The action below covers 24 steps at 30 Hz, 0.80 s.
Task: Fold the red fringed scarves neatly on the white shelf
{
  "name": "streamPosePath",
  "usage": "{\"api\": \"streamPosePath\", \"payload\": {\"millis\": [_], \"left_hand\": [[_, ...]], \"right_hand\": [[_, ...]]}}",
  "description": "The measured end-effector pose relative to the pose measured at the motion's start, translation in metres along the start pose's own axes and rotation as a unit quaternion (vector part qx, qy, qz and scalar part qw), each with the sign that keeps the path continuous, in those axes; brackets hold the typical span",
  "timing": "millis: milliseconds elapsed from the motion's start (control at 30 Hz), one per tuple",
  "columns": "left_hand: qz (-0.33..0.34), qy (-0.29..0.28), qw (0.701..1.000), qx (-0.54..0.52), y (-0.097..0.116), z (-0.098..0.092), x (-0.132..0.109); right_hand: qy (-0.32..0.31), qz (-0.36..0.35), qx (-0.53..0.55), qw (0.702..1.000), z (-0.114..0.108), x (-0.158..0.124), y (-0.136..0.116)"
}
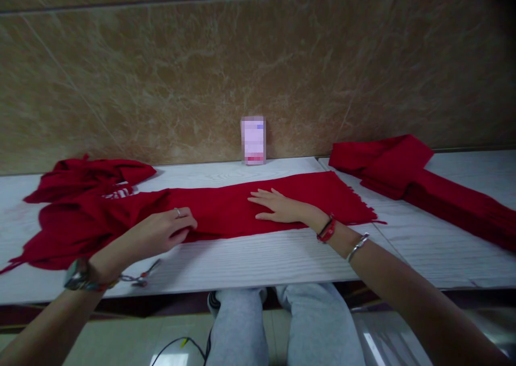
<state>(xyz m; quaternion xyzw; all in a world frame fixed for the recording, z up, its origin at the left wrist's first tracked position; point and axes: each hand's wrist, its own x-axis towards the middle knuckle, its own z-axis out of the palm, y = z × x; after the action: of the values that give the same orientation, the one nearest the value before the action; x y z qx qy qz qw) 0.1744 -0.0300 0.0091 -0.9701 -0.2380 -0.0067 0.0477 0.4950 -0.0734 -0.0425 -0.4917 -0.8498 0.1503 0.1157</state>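
A long red scarf [226, 207] lies stretched across a white wood-grain table [250, 258], its fringed end at the right. My right hand [276, 206] lies flat on the scarf with fingers stretched out, pressing it down. My left hand [165, 230], with a ring on one finger, pinches the near edge of the scarf a little to the left. The scarf's left part lies bunched and wrinkled near the table's left end.
A crumpled red scarf [86, 175] sits at the back left. A stack of folded red scarves [419, 186] lies at the right. A small pink card [253, 140] leans against the marble wall. Small scissors [141, 276] lie near the front edge. My knees show below.
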Motion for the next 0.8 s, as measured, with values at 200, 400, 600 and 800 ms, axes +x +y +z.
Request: {"api": "streamPosePath", "payload": {"millis": [200,400,600,800], "left_hand": [[0.006,-0.061,0.997,-0.056,0.001,0.004,-0.007],[-0.01,-0.085,0.995,-0.043,0.005,0.013,-0.005],[0.015,-0.038,0.998,-0.037,0.014,0.01,0.012],[0.14,-0.044,0.986,-0.078,0.031,0.018,0.054]], "right_hand": [[-0.002,0.006,-0.001,1.0,0.0,0.0,0.004],[-0.012,-0.002,-0.009,1.0,-0.004,-0.003,0.001],[0.008,-0.056,-0.02,0.998,-0.021,-0.012,-0.011],[0.007,-0.067,-0.075,0.995,-0.015,-0.046,-0.016]]}}
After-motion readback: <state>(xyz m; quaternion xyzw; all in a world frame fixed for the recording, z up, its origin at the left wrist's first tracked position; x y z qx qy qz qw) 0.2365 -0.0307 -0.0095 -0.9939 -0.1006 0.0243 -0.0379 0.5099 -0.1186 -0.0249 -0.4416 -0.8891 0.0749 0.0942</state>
